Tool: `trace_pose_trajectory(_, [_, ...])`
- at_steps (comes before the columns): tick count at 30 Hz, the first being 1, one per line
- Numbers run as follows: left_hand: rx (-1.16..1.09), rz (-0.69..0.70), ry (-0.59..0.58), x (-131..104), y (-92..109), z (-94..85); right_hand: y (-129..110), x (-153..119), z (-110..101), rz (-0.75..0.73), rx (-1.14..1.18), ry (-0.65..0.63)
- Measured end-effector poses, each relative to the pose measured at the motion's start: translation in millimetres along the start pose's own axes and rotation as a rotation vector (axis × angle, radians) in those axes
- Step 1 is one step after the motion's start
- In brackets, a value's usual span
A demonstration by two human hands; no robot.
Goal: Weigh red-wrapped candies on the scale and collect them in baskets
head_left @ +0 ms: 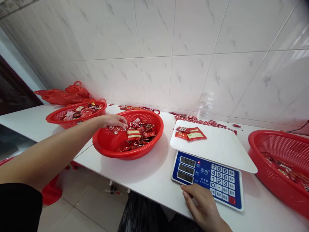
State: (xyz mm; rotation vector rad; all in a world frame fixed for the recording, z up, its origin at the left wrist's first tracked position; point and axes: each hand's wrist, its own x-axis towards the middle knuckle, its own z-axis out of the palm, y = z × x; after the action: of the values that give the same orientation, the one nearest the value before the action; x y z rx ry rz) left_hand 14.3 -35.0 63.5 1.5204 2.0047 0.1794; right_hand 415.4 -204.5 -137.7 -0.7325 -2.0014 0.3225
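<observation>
My left hand [115,120] reaches over a red plastic basket [106,149] of small wrapped snacks. Its fingers are closed on a red bag with white flowers [117,129], partly hidden beneath the hand. Close by, a red packet with a cream label [133,134] lies on the heap. My right hand [201,203] rests at the front edge of a blue and white digital scale [205,175], fingers loosely apart with nothing in them. On the scale's white tray [222,148] lie a few red packets [193,133]. The top display appears to read 0.037.
Another red basket of snacks [72,123] stands at left, before red plastic bags [67,93]. A third red basket [277,180] is at right. Red patterned bags [193,120] and a clear plastic bottle [206,109] sit along the tiled wall.
</observation>
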Motion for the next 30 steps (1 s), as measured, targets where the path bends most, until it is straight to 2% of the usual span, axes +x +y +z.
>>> trace_pose_trajectory(4, [-0.030,0.041,0.110,2,12,-3.6,-2,4,-2,-0.008,-0.006,0.022])
trace_pose_trajectory(8, [-0.160,0.152,0.130,2,48,11.1,0,7,-2,-0.006,0.001,0.028])
trace_pose_trajectory(11, [-0.230,0.260,0.038,-2,90,37.9,2,9,-3,0.009,-0.023,0.031])
trace_pose_trajectory(17, [-0.343,0.480,-0.145,-13,180,112.0,2,15,-6,0.008,-0.032,0.052])
trace_pose_trajectory(21, [-0.415,0.616,-0.187,-15,219,150.6,4,16,-7,0.023,-0.034,0.055])
trace_pose_trajectory(25, [-0.385,0.695,-0.134,-11,236,167.4,7,14,-6,0.019,-0.016,0.057])
trace_pose_trajectory(30, [-0.216,0.705,0.037,0,230,165.3,9,13,-4,0.011,-0.008,0.061])
